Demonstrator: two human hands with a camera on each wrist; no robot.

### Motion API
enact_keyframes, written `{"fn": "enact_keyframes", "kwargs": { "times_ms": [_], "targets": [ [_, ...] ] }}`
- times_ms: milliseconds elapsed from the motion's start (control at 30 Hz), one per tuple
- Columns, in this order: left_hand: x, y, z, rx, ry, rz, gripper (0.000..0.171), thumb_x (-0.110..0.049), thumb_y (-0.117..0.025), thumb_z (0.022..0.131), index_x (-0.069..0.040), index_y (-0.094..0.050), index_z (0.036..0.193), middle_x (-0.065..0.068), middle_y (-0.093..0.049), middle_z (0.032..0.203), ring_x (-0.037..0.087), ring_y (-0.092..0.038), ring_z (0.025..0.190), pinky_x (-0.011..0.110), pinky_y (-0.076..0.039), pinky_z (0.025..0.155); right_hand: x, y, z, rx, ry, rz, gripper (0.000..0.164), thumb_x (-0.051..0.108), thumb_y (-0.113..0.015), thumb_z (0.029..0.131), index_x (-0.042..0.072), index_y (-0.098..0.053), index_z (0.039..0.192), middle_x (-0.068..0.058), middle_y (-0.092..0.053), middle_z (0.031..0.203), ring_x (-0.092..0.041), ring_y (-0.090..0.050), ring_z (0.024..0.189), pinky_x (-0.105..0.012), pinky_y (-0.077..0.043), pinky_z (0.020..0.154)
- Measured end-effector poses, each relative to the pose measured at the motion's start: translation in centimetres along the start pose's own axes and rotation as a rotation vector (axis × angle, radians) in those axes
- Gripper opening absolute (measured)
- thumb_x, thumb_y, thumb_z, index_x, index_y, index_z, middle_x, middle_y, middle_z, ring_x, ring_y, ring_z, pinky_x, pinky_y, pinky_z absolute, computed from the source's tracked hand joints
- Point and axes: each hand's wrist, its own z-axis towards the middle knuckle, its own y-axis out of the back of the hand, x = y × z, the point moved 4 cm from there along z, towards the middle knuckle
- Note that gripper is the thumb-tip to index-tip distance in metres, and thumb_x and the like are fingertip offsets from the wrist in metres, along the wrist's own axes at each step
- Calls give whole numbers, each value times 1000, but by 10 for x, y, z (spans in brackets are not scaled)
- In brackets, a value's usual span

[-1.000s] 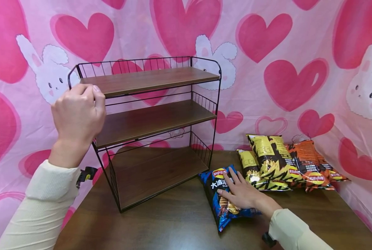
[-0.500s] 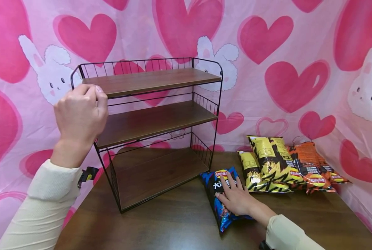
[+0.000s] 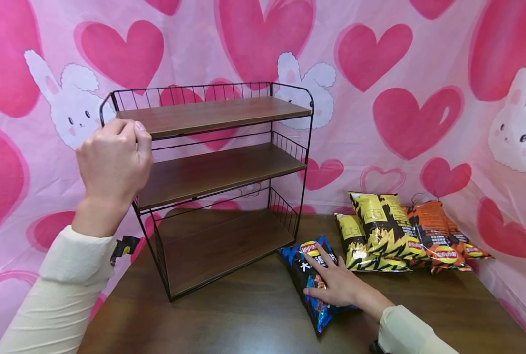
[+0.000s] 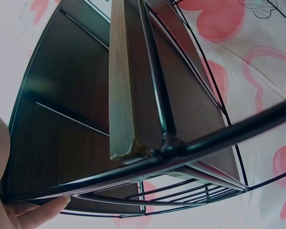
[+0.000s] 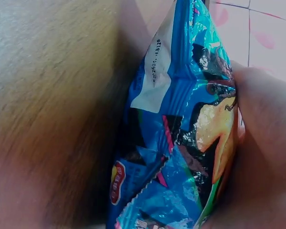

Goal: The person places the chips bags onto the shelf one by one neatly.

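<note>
Lying on the wooden table, just off the front right corner of the rack, the blue crisp bag points its bottom end away from that rack. The right hand rests on the bag with fingers spread and straight, not wrapped round it. Only the right wrist view shows the bag's crimped seam and a white strip with a printed code, both hidden from the head view.

The hands are well apart: at the rack's upper left end, the left hand is clamped round the black rail. From the head view it is mostly a closed fist seen from the back; the left wrist view adds a finger beneath the rail and the shelf's underside.

Farther right of the rack, yellow bags lie piled against orange bags; behind the rack hangs a pink backdrop with hearts and rabbits
</note>
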Motion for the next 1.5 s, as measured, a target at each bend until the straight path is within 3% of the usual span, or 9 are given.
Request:
{"fn": "enact_keyframes", "kwargs": {
  "times_ms": [200, 300, 467, 733, 1000, 1200, 1300, 1400, 1500],
  "targets": [
    [2, 1, -3, 4, -2, -2, 58, -31, -36, 106, 12, -74, 96, 27, -71, 94, 54, -65, 78, 67, -47, 59, 0, -4, 1, 0, 67, -19, 85, 57, -68, 92, 29, -29, 163, -14, -6, 172, -76, -28, 132, -82, -38, 91],
    [1, 1, -3, -4, -5, -2, 58, -31, -36, 106, 12, -73, 95, 26, -71, 94, 53, -65, 78, 66, -47, 59, 2, -1, -1, -14, 66, -24, 86, 56, -68, 92, 26, -29, 163, -15, -7, 171, -76, -26, 132, -83, -34, 94],
    [0, 1, -1, -17, -17, -1, 57, -30, -36, 106, 11, -69, 83, 25, -71, 92, 52, -65, 77, 65, -46, 57, 7, 5, -7, -37, 3, -52, 96, 63, -67, 89, 19, -27, 163, -19, -6, 171, -75, -24, 135, -87, -28, 95],
    [0, 3, 1, -13, 3, 0, 57, -29, -36, 105, 13, -73, 96, 27, -71, 94, 54, -65, 79, 67, -47, 59, 5, 6, -16, 11, -111, -63, 113, 72, -72, 78, 22, -20, 165, -20, -3, 171, -76, -27, 131, -87, -26, 95],
    [0, 1, 0, -1, 2, -2, 57, -30, -36, 106, 12, -73, 96, 27, -71, 94, 55, -65, 78, 67, -47, 59, 2, 0, -20, 8, -78, -50, 114, 69, -76, 77, 21, -21, 165, -23, -6, 169, -70, -49, 118, -77, -45, 82],
    [1, 1, -1, 7, 12, -4, 56, -29, -37, 106, 12, -74, 99, 28, -71, 96, 55, -64, 79, 67, -47, 60, 1, -1, -20, -14, -70, -78, 112, 66, -78, 77, 23, -22, 164, -21, -10, 170, -66, -55, 114, -65, -52, 71],
    [0, 2, -1, 11, 11, -3, 55, -29, -37, 106, 13, -73, 99, 28, -71, 96, 55, -65, 79, 67, -48, 60, 2, 0, -20, -23, -75, -88, 109, 61, -79, 78, 25, -23, 164, -19, -11, 170, -58, -60, 110, -52, -51, 63],
    [0, 2, -1, 11, 10, -5, 55, -28, -37, 105, 13, -73, 99, 28, -71, 96, 54, -65, 79, 67, -48, 60, 4, 2, -20, -46, -78, -99, 106, 54, -82, 79, 26, -24, 164, -17, -13, 170, -37, -66, 100, -39, -44, 53],
    [-1, 2, 0, 10, 5, -11, 55, -28, -37, 106, 13, -73, 99, 28, -71, 96, 54, -65, 79, 66, -48, 60, 6, 6, -20, -84, -69, -110, 105, 44, -86, 79, 27, -26, 164, -14, -17, 170, -17, -60, 84, -31, -38, 47]
  ]
}}
